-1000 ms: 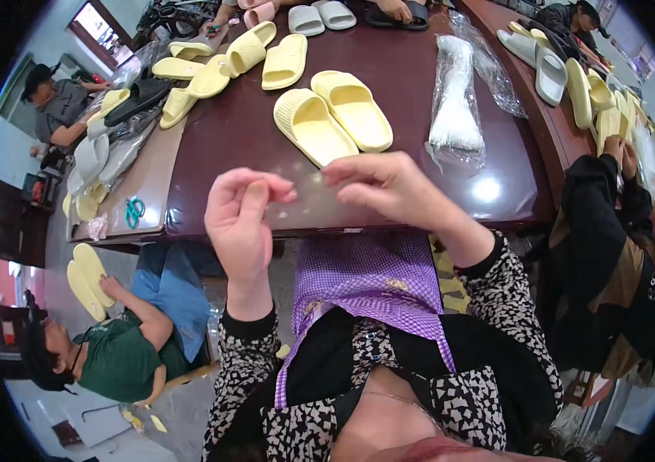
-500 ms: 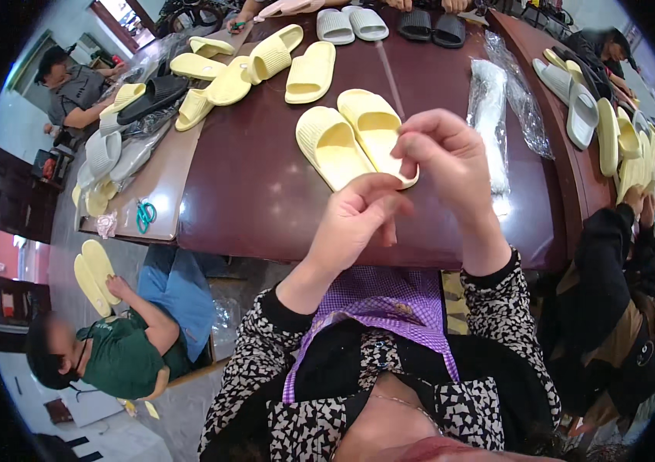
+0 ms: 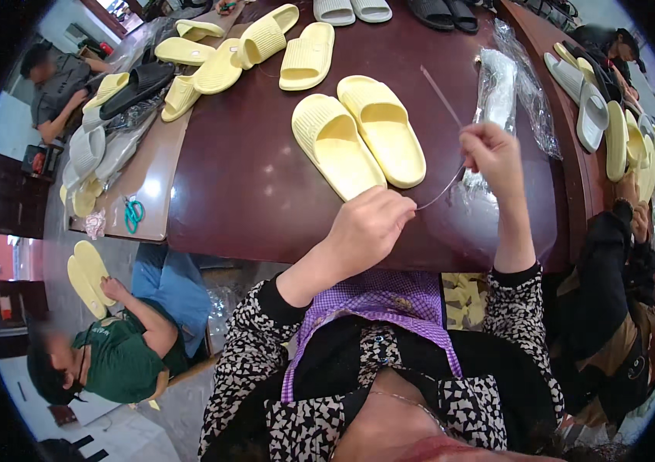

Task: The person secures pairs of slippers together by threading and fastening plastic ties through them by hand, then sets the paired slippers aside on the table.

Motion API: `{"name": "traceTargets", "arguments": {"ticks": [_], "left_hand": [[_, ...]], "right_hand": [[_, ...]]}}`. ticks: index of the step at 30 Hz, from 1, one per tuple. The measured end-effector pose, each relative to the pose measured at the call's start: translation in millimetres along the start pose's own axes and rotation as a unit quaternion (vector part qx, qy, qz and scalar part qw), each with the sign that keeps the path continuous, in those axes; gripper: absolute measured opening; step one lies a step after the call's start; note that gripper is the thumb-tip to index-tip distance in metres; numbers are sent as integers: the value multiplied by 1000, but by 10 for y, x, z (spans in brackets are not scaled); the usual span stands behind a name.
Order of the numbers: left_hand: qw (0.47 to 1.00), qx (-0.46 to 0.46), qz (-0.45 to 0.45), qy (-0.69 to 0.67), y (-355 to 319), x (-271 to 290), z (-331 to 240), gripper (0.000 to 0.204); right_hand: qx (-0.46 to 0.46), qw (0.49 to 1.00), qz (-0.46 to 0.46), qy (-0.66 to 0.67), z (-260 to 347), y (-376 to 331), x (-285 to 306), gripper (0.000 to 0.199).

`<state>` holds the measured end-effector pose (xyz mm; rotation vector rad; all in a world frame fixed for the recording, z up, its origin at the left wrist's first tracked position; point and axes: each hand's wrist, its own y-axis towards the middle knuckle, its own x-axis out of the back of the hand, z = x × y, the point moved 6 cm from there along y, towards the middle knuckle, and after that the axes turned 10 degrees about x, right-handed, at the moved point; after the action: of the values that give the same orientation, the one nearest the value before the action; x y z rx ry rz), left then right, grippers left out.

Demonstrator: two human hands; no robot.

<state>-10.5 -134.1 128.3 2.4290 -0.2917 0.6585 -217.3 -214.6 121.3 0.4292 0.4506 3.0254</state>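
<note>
A thin, see-through strip (image 3: 441,96) runs between my two hands and sticks out past the right one toward the far side. My left hand (image 3: 374,223) is closed on one end, just in front of a pair of pale yellow slides. My right hand (image 3: 493,158) pinches the strip farther along, to the right of the pair. The left slide (image 3: 339,146) and the right slide (image 3: 384,131) lie sole down side by side, toes away from me. Whether my left fingers also touch the near heel I cannot tell.
Several yellow slides (image 3: 262,42) lie at the far left, with grey slippers (image 3: 352,9) and black slippers (image 3: 443,14) beyond. A white bundle in clear plastic (image 3: 497,85) lies at right. Green scissors (image 3: 133,214) rest on the left table. Co-workers sit around.
My hands have drawn apart, the right one moving rightward, and the strip now shows stretched between them. The yellow pair is uncovered more fully.
</note>
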Motion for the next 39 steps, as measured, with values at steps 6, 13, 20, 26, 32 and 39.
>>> {"name": "traceTargets", "arguments": {"ticks": [6, 13, 20, 26, 32, 39], "left_hand": [[995, 12, 30, 98, -176, -184, 314, 8], [992, -1, 64, 106, -130, -263, 442, 9], [987, 28, 23, 154, 34, -192, 710, 4], [972, 115, -26, 204, 174, -101, 1132, 8], [956, 155, -61, 244, 331, -86, 1245, 9], [947, 184, -61, 256, 330, -58, 1315, 9]], "right_hand": [[-7, 986, 35, -163, -635, -216, -133, 9], [68, 934, 64, -344, -581, -142, -319, 12], [78, 920, 78, -375, -551, 51, -543, 14], [52, 903, 114, -412, -580, 301, -964, 16], [171, 935, 75, -303, -490, 399, -1160, 15], [153, 965, 49, -207, -334, 562, -925, 24]]}}
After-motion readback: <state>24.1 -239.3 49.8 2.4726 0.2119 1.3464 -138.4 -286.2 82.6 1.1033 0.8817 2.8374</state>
